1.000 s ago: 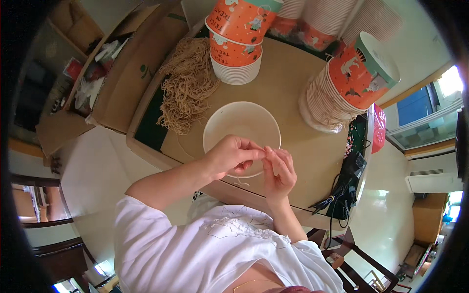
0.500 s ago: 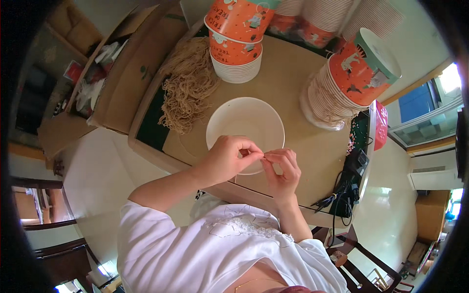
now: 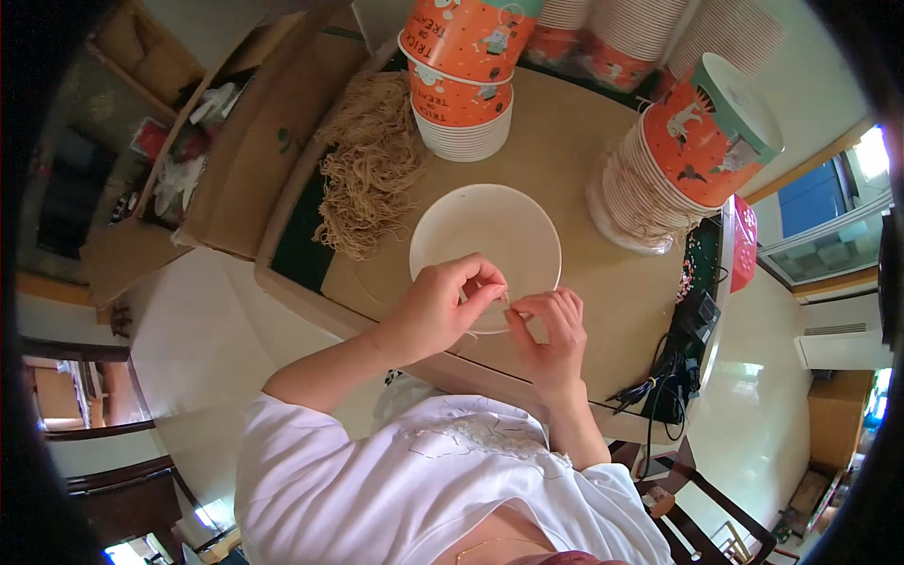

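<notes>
My left hand [image 3: 443, 306] and my right hand [image 3: 554, 330] meet over the near rim of a round white paper bucket [image 3: 485, 221]. Both pinch a short bit of thin tan cord [image 3: 507, 298] between thumb and forefinger, with a small gap between the fingertips. Most of the cord is hidden by my fingers. Looking down into the bucket, I see its pale inside. Beyond my left hand lies a loose heap of tan cords [image 3: 367, 174]. A tall stack of orange printed buckets [image 3: 461, 99] stands behind the white one.
At the right, a tilted stack of orange buckets [image 3: 692, 141] has cords hanging along it. Black cables with an adapter [image 3: 695, 315] lie by the table's right edge, near a red basket [image 3: 744, 247]. An open cardboard box [image 3: 250, 151] stands left of the table [image 3: 603, 311].
My fingertips have parted slightly, and a bit of cord now shows between them. My right hand has shifted a little right. The whole view has moved slightly.
</notes>
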`<action>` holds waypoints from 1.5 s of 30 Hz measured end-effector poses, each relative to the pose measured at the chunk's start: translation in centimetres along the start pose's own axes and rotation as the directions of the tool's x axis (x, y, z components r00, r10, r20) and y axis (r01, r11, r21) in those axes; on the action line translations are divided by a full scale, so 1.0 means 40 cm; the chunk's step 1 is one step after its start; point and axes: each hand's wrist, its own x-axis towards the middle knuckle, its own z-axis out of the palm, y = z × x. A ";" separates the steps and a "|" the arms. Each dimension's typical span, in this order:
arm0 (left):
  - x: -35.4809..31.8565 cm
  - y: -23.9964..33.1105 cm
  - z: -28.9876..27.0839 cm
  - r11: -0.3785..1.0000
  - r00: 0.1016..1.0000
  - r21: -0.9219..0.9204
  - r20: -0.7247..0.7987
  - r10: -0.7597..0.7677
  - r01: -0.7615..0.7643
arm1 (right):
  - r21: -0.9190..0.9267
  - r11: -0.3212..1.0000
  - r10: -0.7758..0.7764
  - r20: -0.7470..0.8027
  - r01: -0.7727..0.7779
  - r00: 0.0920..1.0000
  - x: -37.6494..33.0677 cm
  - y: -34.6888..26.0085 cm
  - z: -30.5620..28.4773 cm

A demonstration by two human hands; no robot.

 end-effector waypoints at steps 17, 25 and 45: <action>-0.008 -0.026 0.008 0.993 0.990 -0.010 -0.084 0.117 -0.118 | 0.029 0.999 0.033 -0.038 -0.032 0.999 0.009 -0.022 0.010; -0.013 -0.015 -0.004 0.966 0.990 0.216 0.021 0.140 -0.141 | -0.022 1.000 0.006 -0.016 -0.006 1.000 0.003 -0.020 0.010; -0.019 0.010 -0.005 0.998 0.998 0.031 -0.018 0.054 -0.054 | -0.022 0.999 -0.038 -0.044 0.037 0.998 0.018 -0.037 -0.007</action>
